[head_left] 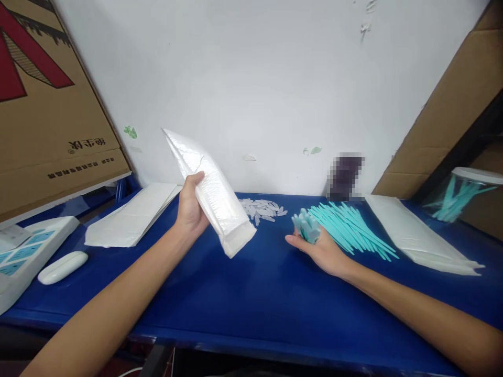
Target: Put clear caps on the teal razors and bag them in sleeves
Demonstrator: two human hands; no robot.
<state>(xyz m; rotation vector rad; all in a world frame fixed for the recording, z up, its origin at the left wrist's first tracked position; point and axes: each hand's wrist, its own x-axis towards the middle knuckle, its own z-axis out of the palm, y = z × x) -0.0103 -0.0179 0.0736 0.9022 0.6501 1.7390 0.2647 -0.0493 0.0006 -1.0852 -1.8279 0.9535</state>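
My left hand (191, 205) is closed around a long white plastic bag (212, 191), held tilted above the blue table (267, 293), its open end low and to the right. My right hand (320, 248) rests palm up on the table and grips a bunch of teal sticks (306, 226) whose ends point toward me. Just right of that hand lies a loose pile of teal sticks (353, 228). A small heap of clear plastic pieces (264, 209) sits by the wall between my hands.
Stacks of flat white bags lie at left (131, 220) and right (420, 238). A white oval case (63, 267) and a white device (23, 251) sit far left. Cardboard boxes (47, 104) flank the table. A clear container (466, 196) with teal sticks stands far right.
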